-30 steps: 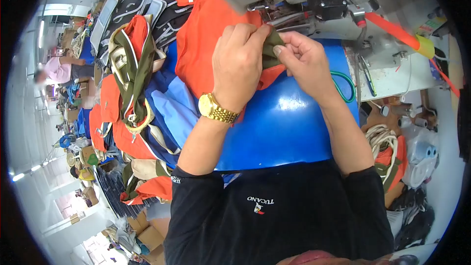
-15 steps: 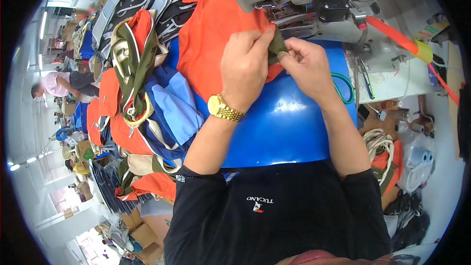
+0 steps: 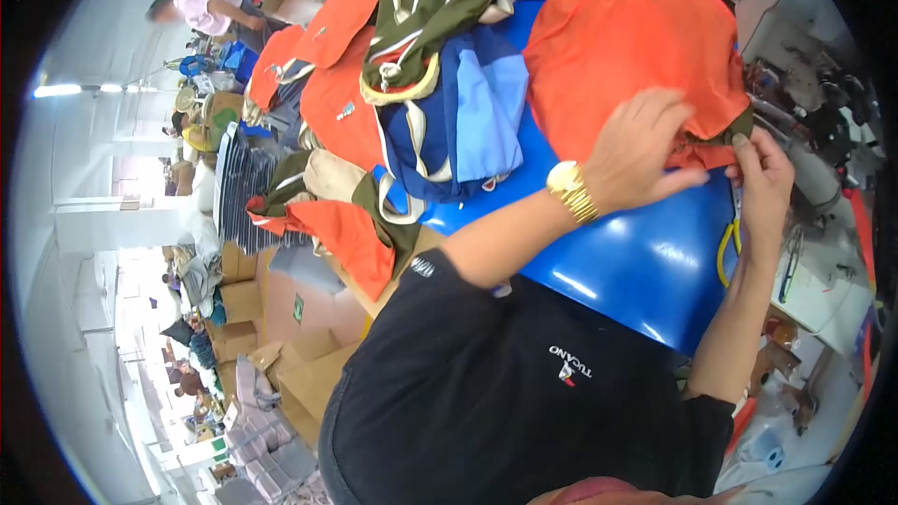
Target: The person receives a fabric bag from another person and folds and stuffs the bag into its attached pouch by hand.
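Note:
Orange fabric (image 3: 627, 47) lies spread over the blue work surface (image 3: 617, 271), its far right edge near the sewing machine (image 3: 814, 122). My left hand (image 3: 645, 150), with a gold watch on the wrist, is over the lower part of the orange fabric, fingers apart and slightly blurred. At the fabric's right corner, my right hand (image 3: 765, 168) pinches the edge, where a strip of olive fabric (image 3: 739, 126) shows. Yellow-handled scissors (image 3: 728, 248) lie beside my right wrist, partly hidden by it.
To the left are piled orange, olive and blue bags (image 3: 468, 112), with more orange and olive fabric (image 3: 346, 234) below. Cardboard boxes (image 3: 318, 374) stand on the floor at lower left. A person in a pink shirt (image 3: 206, 11) is at the far upper left.
The view has swung left, so the bags and fabric appear further right. My left hand has let go of the olive piece and opened; my right hand keeps its pinch.

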Tool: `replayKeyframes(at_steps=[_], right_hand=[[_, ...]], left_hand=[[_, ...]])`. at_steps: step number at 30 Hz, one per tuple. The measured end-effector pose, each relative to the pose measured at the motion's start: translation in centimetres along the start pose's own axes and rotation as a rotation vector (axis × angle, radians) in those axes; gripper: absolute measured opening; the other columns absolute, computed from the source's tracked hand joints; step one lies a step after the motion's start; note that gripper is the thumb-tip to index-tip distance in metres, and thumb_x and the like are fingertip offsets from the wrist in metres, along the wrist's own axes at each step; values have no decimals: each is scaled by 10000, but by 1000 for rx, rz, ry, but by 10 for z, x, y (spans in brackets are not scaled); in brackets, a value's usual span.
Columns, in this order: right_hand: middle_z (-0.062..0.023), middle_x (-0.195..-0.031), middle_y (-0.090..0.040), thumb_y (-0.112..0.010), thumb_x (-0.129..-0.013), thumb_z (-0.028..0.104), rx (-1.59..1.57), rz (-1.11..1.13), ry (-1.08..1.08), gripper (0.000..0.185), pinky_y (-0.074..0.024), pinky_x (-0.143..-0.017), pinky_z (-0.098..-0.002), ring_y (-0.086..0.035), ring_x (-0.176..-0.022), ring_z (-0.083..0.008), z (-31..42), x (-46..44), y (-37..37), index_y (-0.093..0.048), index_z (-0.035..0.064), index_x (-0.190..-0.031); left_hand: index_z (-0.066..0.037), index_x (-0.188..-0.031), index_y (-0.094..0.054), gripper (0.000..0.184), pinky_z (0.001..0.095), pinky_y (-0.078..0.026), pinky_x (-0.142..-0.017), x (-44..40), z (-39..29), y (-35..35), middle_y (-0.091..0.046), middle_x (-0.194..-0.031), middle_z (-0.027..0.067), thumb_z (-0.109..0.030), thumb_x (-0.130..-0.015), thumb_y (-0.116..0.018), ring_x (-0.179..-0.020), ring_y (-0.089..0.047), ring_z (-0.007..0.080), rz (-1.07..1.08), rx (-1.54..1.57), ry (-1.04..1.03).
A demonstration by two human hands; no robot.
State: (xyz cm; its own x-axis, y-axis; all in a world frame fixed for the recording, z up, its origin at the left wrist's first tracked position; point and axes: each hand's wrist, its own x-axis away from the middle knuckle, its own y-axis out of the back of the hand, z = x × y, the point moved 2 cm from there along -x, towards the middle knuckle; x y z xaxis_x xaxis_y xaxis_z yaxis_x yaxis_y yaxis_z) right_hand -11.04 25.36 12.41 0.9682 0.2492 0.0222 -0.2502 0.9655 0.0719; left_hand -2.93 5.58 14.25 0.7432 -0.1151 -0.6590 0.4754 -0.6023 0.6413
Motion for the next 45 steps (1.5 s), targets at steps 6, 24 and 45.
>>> replayKeyframes(at_steps=[6, 24, 45], right_hand=[[63, -796, -638, -654, -994, 195, 34, -16, 37, 207, -414, -564, -203, -540, -638, -26, -2, -3, -6, -743, 59, -1122], [-83, -779, -646, -661, -969, 176, -47, -193, 235, 277, -455, -623, -289, -568, -667, -123, 1, 40, -16, -713, -19, -1159], [79, -713, -487, -715, -952, 66, -220, -8, 72, 275, -321, -529, -221, -400, -603, 7, -7, 90, -22, -677, -10, -1213]], left_hand=[[-48, -917, -607, 284, 425, -541, -692, 88, 18, 15, -623, -904, 141, -286, -877, -758, -891, -666, 312, 446, -334, 204], [-40, -725, -634, 366, 438, -502, -575, 60, -94, 2, -620, -684, 123, -326, -923, -747, -621, -634, 310, 937, 340, -37], [23, -1070, -688, 298, 315, -474, -645, -125, 56, -37, -666, -772, 84, -262, -1049, -601, -699, -579, 109, 488, 349, 380]])
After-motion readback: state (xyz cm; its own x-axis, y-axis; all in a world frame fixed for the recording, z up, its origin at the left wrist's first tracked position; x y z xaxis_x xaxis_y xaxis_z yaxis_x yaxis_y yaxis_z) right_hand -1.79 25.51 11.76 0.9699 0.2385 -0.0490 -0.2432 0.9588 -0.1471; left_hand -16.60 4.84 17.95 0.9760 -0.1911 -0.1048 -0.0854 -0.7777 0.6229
